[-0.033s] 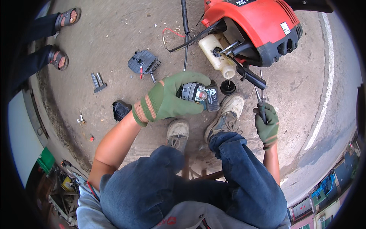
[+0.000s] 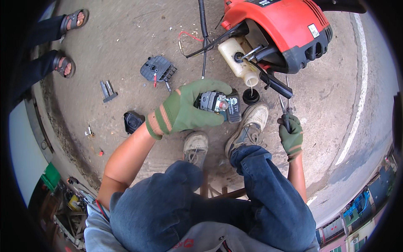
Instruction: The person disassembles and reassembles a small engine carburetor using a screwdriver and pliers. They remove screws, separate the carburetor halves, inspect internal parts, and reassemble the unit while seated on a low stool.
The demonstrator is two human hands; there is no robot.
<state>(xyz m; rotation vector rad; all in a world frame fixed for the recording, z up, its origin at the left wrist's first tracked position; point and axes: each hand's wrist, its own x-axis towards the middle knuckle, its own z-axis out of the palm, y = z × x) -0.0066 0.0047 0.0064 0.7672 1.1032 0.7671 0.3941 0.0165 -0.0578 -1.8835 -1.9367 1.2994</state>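
The left hand curls thumb and fingers around a metal carburetor, probably light, rigid and maybe oily; its flat sides suit gripping, sparing the bulb. Well apart, the right hand clasps a dark-handled tool.

Red machine cut at top; left hand partly hides carburetor.

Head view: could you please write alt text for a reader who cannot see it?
A green-gloved left hand holds a carburetor, while the gloved right hand grips a black-handled tool. Beyond them, a red-cased engine sits on the ground beside an uncapped off-white fuel tank.
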